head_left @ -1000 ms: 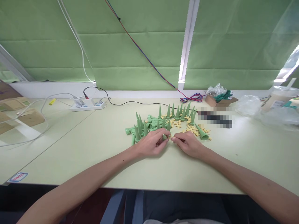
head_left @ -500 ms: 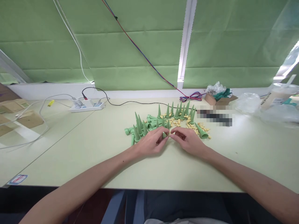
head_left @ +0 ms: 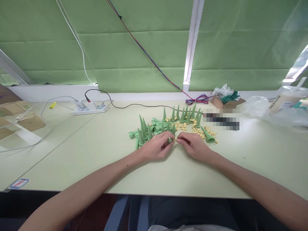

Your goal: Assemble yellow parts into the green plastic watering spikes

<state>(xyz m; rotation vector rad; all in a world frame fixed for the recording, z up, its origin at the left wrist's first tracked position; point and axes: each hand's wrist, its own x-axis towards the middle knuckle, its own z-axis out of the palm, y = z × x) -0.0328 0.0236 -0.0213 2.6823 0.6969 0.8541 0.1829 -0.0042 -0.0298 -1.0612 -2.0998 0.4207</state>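
Observation:
My left hand (head_left: 156,147) is closed around a green plastic cone (head_left: 169,140), whose pointed tip shows between thumb and fingers. Facing it, my right hand (head_left: 194,146) has thumb and forefinger pinched on a tiny yellow plastic piece (head_left: 175,140) at the cone's end; whether the two parts are joined is too small to tell. Behind the hands, several green cones (head_left: 182,115) stand point up, with green tubular parts (head_left: 157,122) lying among them. Small yellow pieces (head_left: 198,131) are scattered to the right, beside a green cone (head_left: 209,135) on its side.
A white power strip (head_left: 90,110) with plugs and a black cable stands at the back left. Brown boxes (head_left: 31,121) lie far left. At the right are an open carton (head_left: 227,102), a clear plastic bag (head_left: 256,106) and a drink cup (head_left: 286,98) with a straw.
The right fingers have drawn closer together at the yellow piece. The cone in my left hand has turned slightly. The pile behind looks the same.

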